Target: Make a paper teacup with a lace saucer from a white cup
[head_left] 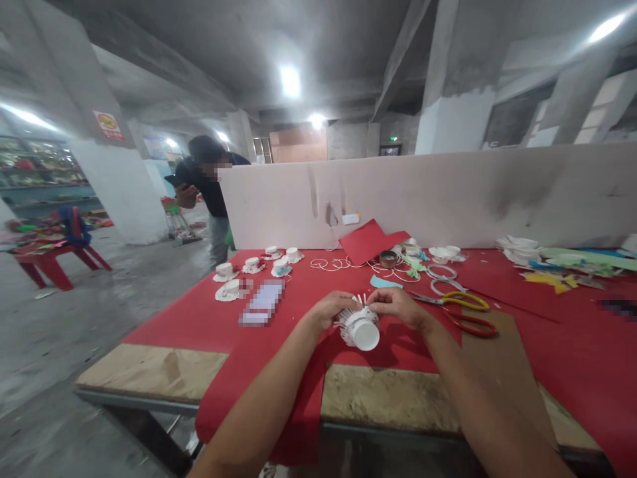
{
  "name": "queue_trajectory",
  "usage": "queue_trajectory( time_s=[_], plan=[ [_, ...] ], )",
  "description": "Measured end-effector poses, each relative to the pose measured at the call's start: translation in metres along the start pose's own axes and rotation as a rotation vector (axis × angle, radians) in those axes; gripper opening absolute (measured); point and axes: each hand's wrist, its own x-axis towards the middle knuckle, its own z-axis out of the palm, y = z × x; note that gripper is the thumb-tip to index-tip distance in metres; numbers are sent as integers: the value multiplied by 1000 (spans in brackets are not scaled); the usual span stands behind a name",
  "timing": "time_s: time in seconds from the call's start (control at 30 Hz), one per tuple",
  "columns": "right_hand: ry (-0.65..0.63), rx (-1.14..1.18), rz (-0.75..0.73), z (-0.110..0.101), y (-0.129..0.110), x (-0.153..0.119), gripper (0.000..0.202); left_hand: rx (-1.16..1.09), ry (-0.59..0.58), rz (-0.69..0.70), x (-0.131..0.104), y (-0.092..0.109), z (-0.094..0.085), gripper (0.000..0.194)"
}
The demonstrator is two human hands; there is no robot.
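Observation:
Between my hands, just above the red-covered table (189,312), is a white paper cup (365,334) whose rim is cut into many narrow strips that fan outward. Its round base faces me. My left hand (334,308) closes on the strips at the left side. With bent fingers, my right hand (395,305) pinches strips at the upper right. Some fingertips are hidden behind the cup's fringe. To the right of my right hand lie scissors (460,312) with one yellow and one red handle.
Several small white paper hats (253,265) stand at the table's left, near a blurred phone (263,302). Behind lie red paper (367,240), a tape roll (387,259) and white cord (331,264). Brown cardboard (497,372) is at right. A person (209,179) stands beyond the white partition (423,199).

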Motion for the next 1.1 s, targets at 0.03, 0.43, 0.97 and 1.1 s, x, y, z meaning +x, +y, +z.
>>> queue_trajectory(
  time_s=[0.03, 0.43, 0.97, 1.1],
  plan=[
    [-3, 1, 3, 0, 0, 0, 27, 2, 1, 2, 0, 0, 0, 22],
    [9, -4, 29, 2, -7, -2, 25, 77, -21, 62, 1, -2, 1, 25],
    [-37, -89, -6, 1, -17, -7, 24, 90, -44, 89, -1, 0, 2, 21],
    [-47, -84, -19, 1, -20, -8, 22, 78, -40, 84, 0, -1, 1, 22]
  ],
)
